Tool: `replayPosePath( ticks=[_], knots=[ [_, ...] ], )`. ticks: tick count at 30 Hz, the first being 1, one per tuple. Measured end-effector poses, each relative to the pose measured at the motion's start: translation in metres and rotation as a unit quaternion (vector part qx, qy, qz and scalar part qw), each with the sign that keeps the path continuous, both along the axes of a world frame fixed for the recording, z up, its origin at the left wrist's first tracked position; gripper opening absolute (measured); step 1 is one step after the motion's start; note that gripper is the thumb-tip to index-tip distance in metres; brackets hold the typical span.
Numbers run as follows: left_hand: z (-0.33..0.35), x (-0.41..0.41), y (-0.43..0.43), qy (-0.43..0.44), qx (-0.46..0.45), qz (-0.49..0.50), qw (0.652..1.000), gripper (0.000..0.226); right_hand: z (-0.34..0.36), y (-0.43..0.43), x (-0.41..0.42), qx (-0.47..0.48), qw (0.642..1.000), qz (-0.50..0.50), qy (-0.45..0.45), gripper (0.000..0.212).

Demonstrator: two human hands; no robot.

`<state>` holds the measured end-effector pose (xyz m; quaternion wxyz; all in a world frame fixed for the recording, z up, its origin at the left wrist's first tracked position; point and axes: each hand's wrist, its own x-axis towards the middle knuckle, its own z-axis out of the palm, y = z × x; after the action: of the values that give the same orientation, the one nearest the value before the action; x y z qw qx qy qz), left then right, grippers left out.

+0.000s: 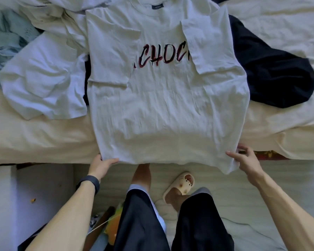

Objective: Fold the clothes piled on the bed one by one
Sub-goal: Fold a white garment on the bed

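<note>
You are folding the T-shirt, which is lying flat on the bed with its long axis running away from you. Your left hand is pinching the near hem's left corner. Your right hand is resting spread, straight fingers on the right corner.

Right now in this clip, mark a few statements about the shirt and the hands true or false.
1. Both sleeves of the white T-shirt are folded in over its front. True.
2. The left hand grips the collar. False: it grips a corner of the bottom hem.
3. A dark garment lies on the bed at the shirt's right side. True.
4. The print faces down. False: the lettering faces up.
</note>
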<state>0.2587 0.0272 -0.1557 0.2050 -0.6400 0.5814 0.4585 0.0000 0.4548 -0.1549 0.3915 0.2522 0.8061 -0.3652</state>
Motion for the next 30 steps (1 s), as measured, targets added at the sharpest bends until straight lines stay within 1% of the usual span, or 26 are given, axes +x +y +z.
replayPosePath(
  ticks=[1,2,4,5,6,9,10,11,13,15,18,22,25,26,28,30],
  knots=[
    [0.003,0.006,0.002,0.01,0.009,-0.01,1.0,0.044,-0.001,0.004,0.001,-0.021,1.0,-0.016,-0.01,0.068],
    [0.006,0.012,0.004,0.018,0.018,-0.016,1.0,0.039,-0.002,0.008,0.001,-0.03,0.999,-0.021,-0.014,0.064],
    [0.012,0.024,0.011,0.021,0.042,-0.01,0.999,0.031,0.001,0.01,0.001,-0.037,0.999,-0.003,-0.016,0.034],
    [0.014,0.031,0.014,0.018,0.05,-0.007,0.999,0.029,0.001,0.012,0.002,-0.038,0.999,0.008,-0.014,0.022],
    [0.015,0.038,0.018,0.015,0.053,-0.007,0.998,0.027,-0.001,0.015,0.003,-0.035,0.999,0.024,-0.012,0.024],
    [0.015,0.059,0.026,0.018,0.042,0.006,0.999,0.024,-0.007,0.023,0.011,0.003,0.997,0.061,-0.041,0.067],
    [0.015,0.064,0.029,0.018,0.032,0.011,0.999,0.022,-0.01,0.025,0.015,0.013,0.997,0.064,-0.043,0.074],
    [0.015,0.069,0.031,0.016,0.018,0.011,1.0,0.018,-0.011,0.027,0.019,0.023,0.998,0.056,-0.033,0.077],
    [0.016,0.076,0.035,0.004,-0.011,0.011,1.0,0.014,-0.013,0.027,0.025,0.047,0.999,-0.003,0.008,0.073],
    [0.016,0.081,0.041,-0.005,-0.03,0.014,0.999,0.015,-0.014,0.026,0.029,0.026,0.997,-0.074,0.014,0.071],
    [0.013,0.078,0.052,-0.001,-0.066,0.015,0.998,0.016,-0.02,0.024,0.037,-0.006,0.994,-0.108,-0.008,0.07],
    [0.01,0.066,0.062,-0.012,-0.094,-0.023,0.995,0.015,-0.025,0.018,0.046,-0.048,0.985,-0.163,-0.011,0.073],
    [0.011,0.063,0.058,-0.017,-0.093,-0.028,0.995,0.016,-0.02,0.014,0.054,-0.101,0.965,-0.235,-0.052,0.069],
    [0.013,0.064,0.057,-0.019,-0.09,-0.03,0.995,0.019,-0.016,0.012,0.055,-0.099,0.963,-0.248,-0.043,0.064],
    [0.018,0.068,0.053,-0.023,-0.093,-0.039,0.995,0.023,-0.005,0.009,0.053,-0.077,0.951,-0.299,0.011,0.052],
    [0.028,0.075,0.05,-0.021,-0.111,-0.028,0.993,0.025,0.01,0.009,0.047,-0.071,0.913,-0.397,0.056,0.048]
  ],
)
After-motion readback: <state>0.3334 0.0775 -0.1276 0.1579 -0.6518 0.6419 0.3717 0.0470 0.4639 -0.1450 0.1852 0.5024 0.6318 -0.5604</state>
